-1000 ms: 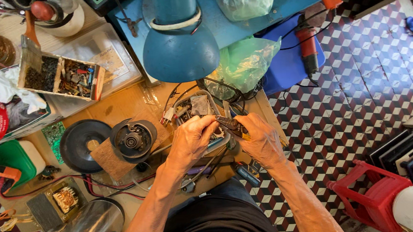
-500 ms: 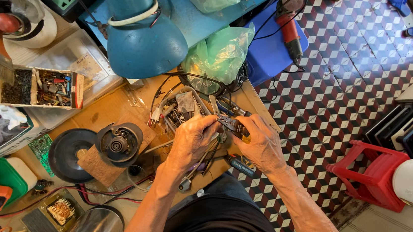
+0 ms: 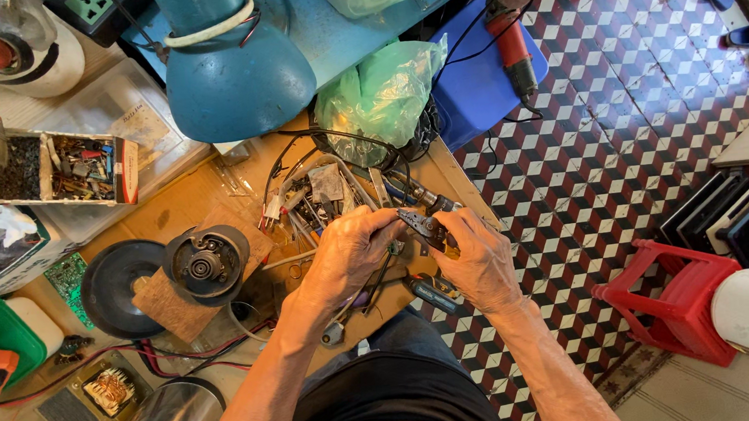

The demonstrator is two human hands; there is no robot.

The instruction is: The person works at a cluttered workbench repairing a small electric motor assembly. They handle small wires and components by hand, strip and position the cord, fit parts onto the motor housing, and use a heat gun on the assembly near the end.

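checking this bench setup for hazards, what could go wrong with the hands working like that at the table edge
The pliers in the right hand close right beside the left hand fingertips, so a slip could pinch them. Loose wires crowd the work and might snag. Small parts could drop onto the tiled floor.

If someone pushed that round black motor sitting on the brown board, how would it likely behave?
The black motor looks like dense metal, so it is probably heavy for its size and stiff. It rests flat on the brown board, so it would more likely slide than roll. Wires run close by and might drag or snag.
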